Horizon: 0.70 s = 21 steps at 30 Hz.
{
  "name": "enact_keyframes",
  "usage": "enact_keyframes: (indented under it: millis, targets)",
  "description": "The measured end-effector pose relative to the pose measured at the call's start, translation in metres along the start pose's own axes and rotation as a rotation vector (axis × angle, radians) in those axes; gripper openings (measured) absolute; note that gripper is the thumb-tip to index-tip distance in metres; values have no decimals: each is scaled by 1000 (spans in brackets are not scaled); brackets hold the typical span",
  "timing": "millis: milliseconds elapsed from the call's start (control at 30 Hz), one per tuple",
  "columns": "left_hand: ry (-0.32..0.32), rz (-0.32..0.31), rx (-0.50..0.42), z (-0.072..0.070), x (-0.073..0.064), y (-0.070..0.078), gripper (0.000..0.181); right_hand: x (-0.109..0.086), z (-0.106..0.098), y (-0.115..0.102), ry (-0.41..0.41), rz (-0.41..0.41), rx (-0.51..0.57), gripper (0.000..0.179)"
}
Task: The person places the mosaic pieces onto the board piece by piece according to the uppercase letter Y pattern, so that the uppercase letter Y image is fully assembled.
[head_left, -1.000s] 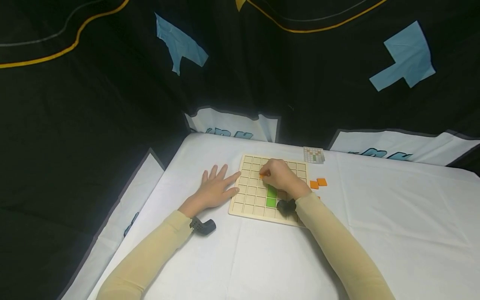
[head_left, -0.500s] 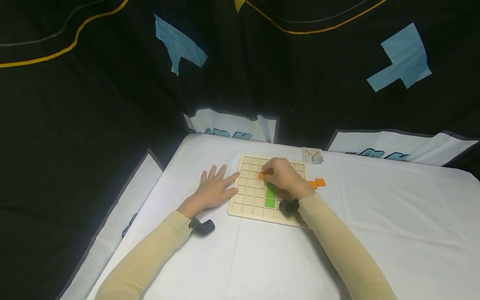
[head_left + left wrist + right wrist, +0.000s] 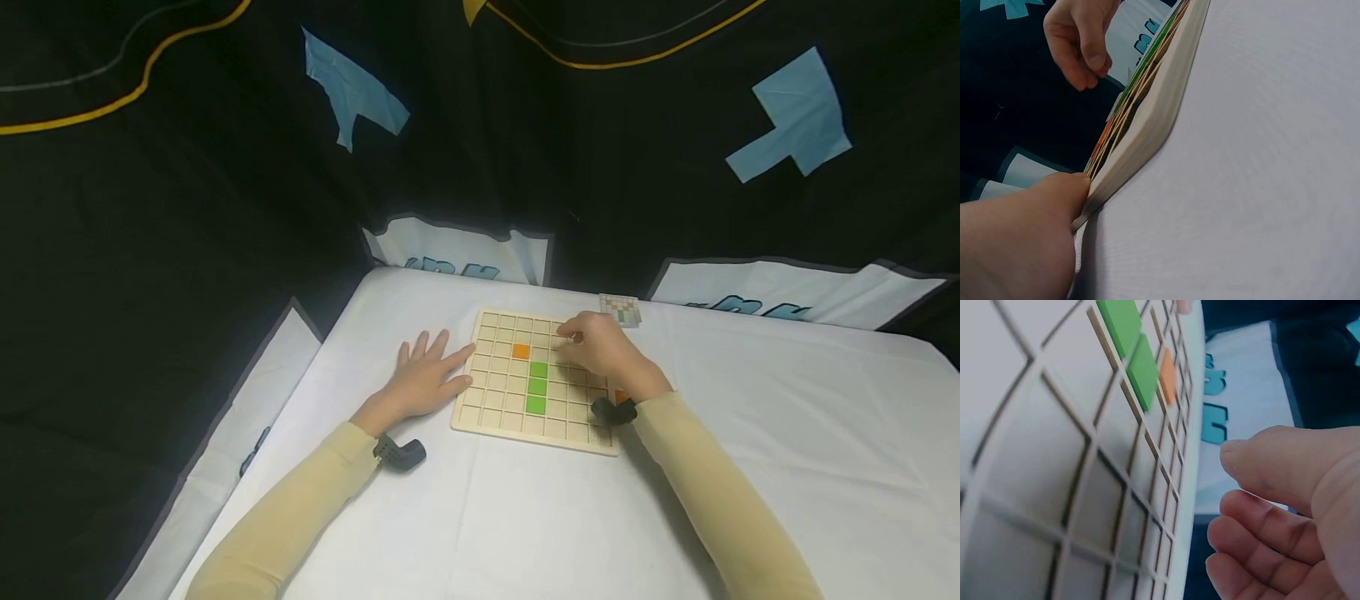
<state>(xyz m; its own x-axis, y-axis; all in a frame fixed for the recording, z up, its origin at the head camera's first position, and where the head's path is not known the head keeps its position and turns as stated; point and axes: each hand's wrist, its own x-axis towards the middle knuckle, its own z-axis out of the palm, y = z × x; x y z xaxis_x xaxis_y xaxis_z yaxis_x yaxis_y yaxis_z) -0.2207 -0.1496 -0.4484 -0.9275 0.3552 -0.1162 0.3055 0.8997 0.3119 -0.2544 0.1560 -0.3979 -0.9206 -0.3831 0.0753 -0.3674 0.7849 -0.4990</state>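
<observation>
A pale wooden grid board (image 3: pixel 497 402) lies on the white table. Three green tiles (image 3: pixel 537 387) form a column in its cells, and an orange tile (image 3: pixel 521 352) sits up and to the left of them. With fingers spread, my left hand (image 3: pixel 418 385) rests at the board's left side, index finger and thumb touching its edge. Over the board's right part is my right hand (image 3: pixel 603 348), fingers loosely curled. The right wrist view shows a gap between that hand's thumb (image 3: pixel 1272 462) and fingers, with nothing held. It hides several cells.
A loose orange tile (image 3: pixel 622 397) shows beside the board's right edge, partly covered by the right wrist. A small printed pattern card (image 3: pixel 621 309) lies behind the board's far right corner. Dark cloth (image 3: pixel 585 167) hangs behind the table.
My right hand has let go of the orange tile, leaving it in a cell, and has moved right across the board. The left hand stays in place.
</observation>
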Motion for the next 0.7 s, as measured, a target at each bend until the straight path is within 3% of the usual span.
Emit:
enact_keyframes:
  millis: [433,700]
  targets:
    - [-1,4,0,1,2,-1,63,-37,-29,26,60,102,-46,36]
    - [11,13,-21,3,1,-2,63,-59,-37,38,109,123,-79,34]
